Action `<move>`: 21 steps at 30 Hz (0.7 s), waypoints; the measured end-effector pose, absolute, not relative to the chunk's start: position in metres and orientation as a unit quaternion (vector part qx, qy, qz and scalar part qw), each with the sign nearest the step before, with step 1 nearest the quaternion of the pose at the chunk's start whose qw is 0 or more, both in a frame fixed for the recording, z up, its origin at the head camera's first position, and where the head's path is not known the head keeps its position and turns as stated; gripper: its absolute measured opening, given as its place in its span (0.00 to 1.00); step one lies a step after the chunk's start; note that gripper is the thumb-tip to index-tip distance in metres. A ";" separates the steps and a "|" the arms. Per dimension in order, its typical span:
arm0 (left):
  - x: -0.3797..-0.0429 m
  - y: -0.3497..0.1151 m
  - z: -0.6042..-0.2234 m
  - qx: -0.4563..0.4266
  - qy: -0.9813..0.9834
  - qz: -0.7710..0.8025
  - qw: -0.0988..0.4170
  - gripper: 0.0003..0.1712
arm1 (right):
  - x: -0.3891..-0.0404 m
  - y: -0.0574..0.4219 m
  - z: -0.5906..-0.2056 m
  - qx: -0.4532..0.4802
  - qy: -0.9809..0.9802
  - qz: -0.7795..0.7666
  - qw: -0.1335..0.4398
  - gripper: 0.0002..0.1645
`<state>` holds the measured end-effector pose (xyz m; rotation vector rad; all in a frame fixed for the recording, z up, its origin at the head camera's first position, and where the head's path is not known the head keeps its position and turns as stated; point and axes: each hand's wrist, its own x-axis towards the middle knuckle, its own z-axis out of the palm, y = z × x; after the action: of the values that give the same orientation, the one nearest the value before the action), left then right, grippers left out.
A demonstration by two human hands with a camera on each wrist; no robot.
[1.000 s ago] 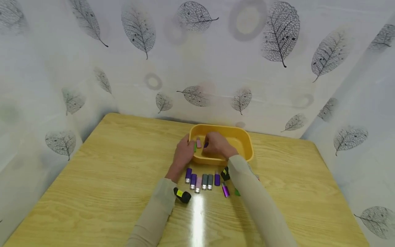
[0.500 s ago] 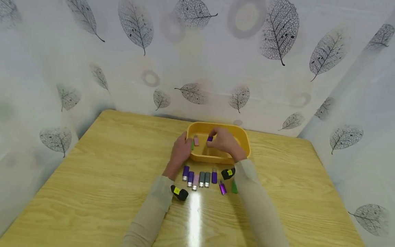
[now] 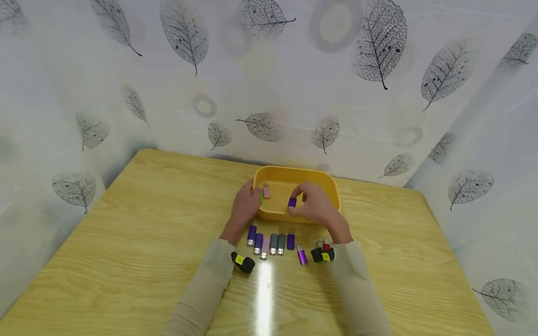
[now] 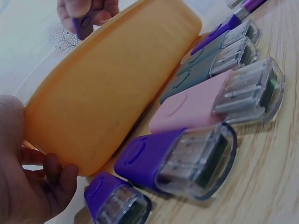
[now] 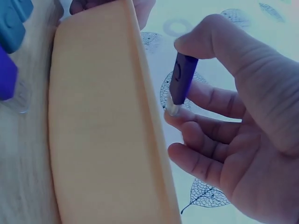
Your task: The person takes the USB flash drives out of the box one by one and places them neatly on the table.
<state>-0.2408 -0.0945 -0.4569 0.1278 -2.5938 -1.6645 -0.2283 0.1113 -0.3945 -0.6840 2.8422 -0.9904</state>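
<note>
My right hand [image 3: 314, 203] pinches a purple USB flash drive [image 3: 292, 202] between thumb and fingers over the near side of a yellow plastic tub [image 3: 294, 217]. In the right wrist view, the held flash drive [image 5: 183, 77] stands upright, its thumb end on top. At the tub's left end, my left hand [image 3: 246, 203] grips the wall. The left wrist view shows the curled fingers [image 4: 60, 179] against the tub's corner. Inside the tub near that hand lie a pink flash drive [image 3: 266, 192] and a green one [image 3: 261, 199], partly hidden by the hand.
Several capped flash drives line the table before the tub, among them purple [image 3: 258, 243], pink [image 3: 265, 248] and grey [image 3: 274, 244]. A shiny purple drive [image 3: 301, 255] lies nearer. A red one [image 3: 326, 246] shows behind the black right wrist camera [image 3: 322, 255]. A leaf-print curtain [image 3: 260, 84] hangs behind.
Holding the purple flash drive, my right hand has moved from inside the tub rightward and toward the near rim. My left hand stays at the tub's left end.
</note>
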 end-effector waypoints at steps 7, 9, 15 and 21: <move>-0.243 -0.094 -0.458 0.046 -0.846 -0.530 0.038 0.20 | -0.214 0.115 -0.398 -0.250 0.918 -0.303 0.047 0.16; -0.244 -0.094 -0.458 0.043 -0.848 -0.528 0.037 0.20 | -0.212 0.115 -0.397 -0.257 0.917 -0.303 0.044 0.15; -0.243 -0.093 -0.460 0.038 -0.846 -0.530 0.045 0.19 | -0.207 0.118 -0.396 -0.267 0.919 -0.286 0.052 0.17; -0.241 -0.091 -0.460 0.044 -0.843 -0.534 0.040 0.21 | -0.201 0.124 -0.395 -0.270 0.925 -0.264 0.055 0.22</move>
<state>-0.2409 -0.0905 -0.4602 0.1333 -2.5836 -1.6361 -0.2013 0.1242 -0.3949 -0.8188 2.8072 -0.8004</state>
